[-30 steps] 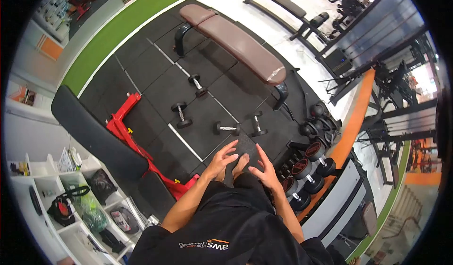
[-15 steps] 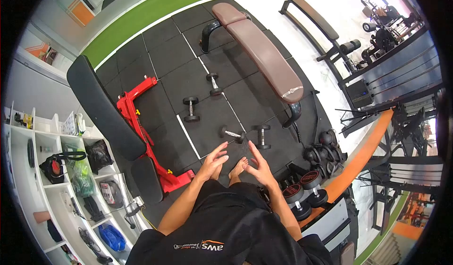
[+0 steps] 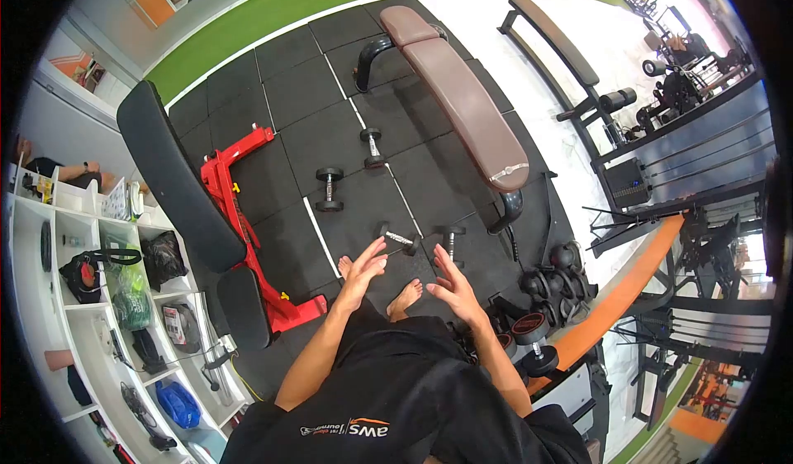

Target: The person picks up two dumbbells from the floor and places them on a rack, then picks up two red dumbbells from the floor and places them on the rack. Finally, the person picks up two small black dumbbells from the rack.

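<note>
My left hand (image 3: 361, 275) is held out in front of my body, fingers apart, with nothing in it. Level with it on the other side, my right hand (image 3: 455, 287) is also open and bare. Beyond my fingertips a dumbbell (image 3: 401, 238) lies at a slant on the black rubber floor, partly behind the left fingers. Just right of it is a second dumbbell (image 3: 451, 243), its near end overlapped by my right fingers. Farther off lie a dumbbell (image 3: 329, 189) on the left and another dumbbell (image 3: 373, 147) near the middle. Neither hand touches any of them.
A brown bench (image 3: 467, 100) stands ahead to the right, a black bench (image 3: 173, 175) with a red frame (image 3: 227, 183) to the left. White shelves (image 3: 91, 332) line the left side. Kettlebells (image 3: 557, 278) and a racked dumbbell (image 3: 535, 340) are at right. Another person's arm (image 3: 78, 171) shows far left.
My view has shifted slightly, and my feet stand farther apart. Both hands stay open in front of me. Another person has come into view at far left.
</note>
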The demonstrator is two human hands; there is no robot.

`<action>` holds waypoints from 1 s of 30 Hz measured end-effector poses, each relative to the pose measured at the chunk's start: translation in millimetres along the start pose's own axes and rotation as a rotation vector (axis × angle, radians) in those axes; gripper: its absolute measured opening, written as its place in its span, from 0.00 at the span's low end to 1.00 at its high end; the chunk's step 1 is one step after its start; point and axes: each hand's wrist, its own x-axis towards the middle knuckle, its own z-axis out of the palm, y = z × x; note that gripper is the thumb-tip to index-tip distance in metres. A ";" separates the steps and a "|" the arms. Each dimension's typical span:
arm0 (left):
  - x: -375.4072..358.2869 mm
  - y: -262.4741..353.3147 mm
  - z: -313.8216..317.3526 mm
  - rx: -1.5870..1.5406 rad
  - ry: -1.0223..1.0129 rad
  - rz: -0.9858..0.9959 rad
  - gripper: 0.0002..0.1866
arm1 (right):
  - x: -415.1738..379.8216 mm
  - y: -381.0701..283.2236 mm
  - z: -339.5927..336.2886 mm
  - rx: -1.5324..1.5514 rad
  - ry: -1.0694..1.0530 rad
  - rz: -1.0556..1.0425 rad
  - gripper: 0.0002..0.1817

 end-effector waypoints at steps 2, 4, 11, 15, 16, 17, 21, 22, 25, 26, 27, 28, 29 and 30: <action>4.3 4.8 -7.1 0.006 -0.011 0.009 0.33 | 11.3 -2.7 6.0 -0.004 0.000 0.001 0.48; 9.5 10.4 -18.2 0.008 -0.020 0.013 0.33 | 24.6 -6.0 14.3 -0.016 0.011 0.010 0.48; 36.1 44.6 -76.4 -0.001 -0.040 0.014 0.34 | 75.7 -19.2 61.8 -0.032 0.037 0.014 0.49; 51.7 63.7 -114.0 -0.015 -0.048 0.035 0.34 | 101.6 -24.8 87.0 -0.037 0.034 0.058 0.49; 55.8 67.5 -121.5 -0.010 -0.049 0.038 0.34 | 106.7 -27.3 92.4 -0.032 0.031 0.071 0.49; 59.1 70.1 -128.3 -0.005 -0.050 0.037 0.34 | 110.5 -30.0 98.1 -0.041 0.048 0.088 0.49; 71.2 74.7 -146.7 0.002 -0.083 0.019 0.35 | 120.0 -40.3 117.2 -0.096 0.116 0.066 0.49; 75.1 75.1 -148.3 0.008 -0.096 0.015 0.35 | 119.3 -40.2 119.3 -0.115 0.129 0.064 0.50; 88.0 75.2 -146.7 0.005 -0.124 -0.009 0.35 | 118.9 -41.6 121.0 -0.155 0.173 0.072 0.52; 92.7 74.3 -145.1 0.007 -0.133 -0.012 0.35 | 118.9 -39.9 120.4 -0.164 0.185 0.072 0.52; 96.7 75.5 -141.9 0.026 -0.137 -0.015 0.35 | 118.7 -38.2 120.2 -0.171 0.195 0.073 0.52; 99.8 77.0 -138.5 0.023 -0.144 -0.041 0.35 | 118.7 -36.5 119.6 -0.175 0.205 0.072 0.52; 103.4 79.0 -135.0 0.022 -0.150 -0.066 0.35 | 119.3 -35.3 117.7 -0.181 0.213 0.069 0.52; 107.0 80.9 -131.6 0.022 -0.157 -0.090 0.35 | 120.4 -34.0 116.0 -0.173 0.223 0.071 0.52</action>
